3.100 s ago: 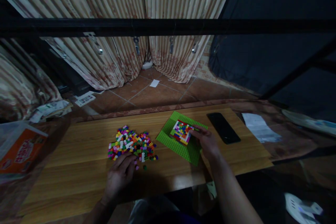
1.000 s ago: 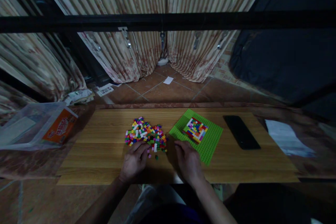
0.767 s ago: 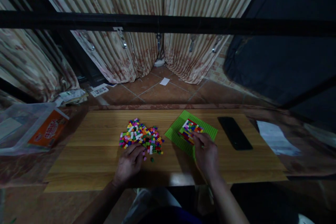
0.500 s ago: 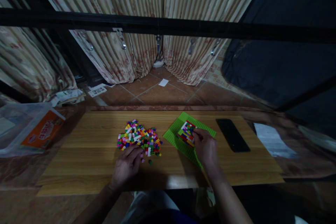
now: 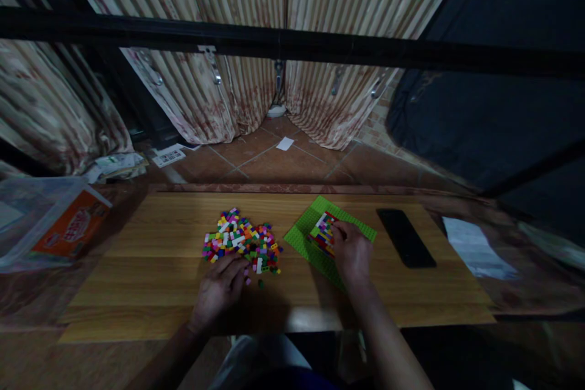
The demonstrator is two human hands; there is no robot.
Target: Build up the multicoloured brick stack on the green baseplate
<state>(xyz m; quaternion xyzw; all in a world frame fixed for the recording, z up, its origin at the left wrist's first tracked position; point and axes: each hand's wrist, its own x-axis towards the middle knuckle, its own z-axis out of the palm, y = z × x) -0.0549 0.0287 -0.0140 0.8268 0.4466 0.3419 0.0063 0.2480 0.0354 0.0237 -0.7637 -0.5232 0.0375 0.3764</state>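
Observation:
My right hand [image 5: 353, 251] is over the multicoloured brick build [image 5: 322, 233], its thumb and fingers pinched together at the build's right side. Whatever is between those fingertips is too small and hidden to make out. The build of red, yellow, white and blue toy bricks stands on a green studded baseplate [image 5: 315, 210], turned cornerwise on the table. At the near edge of a loose pile of small toy bricks [image 5: 242, 234] rests my left hand [image 5: 219, 288]. Its fingers are curled and close together, and their tips are partly hidden against the bricks.
A black phone [image 5: 406, 237] lies right of the baseplate on the wooden table [image 5: 150, 256]. White paper [image 5: 478, 247] is beyond the table's right end. To the left stands a clear plastic box [image 5: 41, 225] with an orange label. A dark bar [image 5: 311, 46] crosses before the curtains.
My right hand has shifted slightly left and up over the brick build. My left hand stays almost where it was, by the pile.

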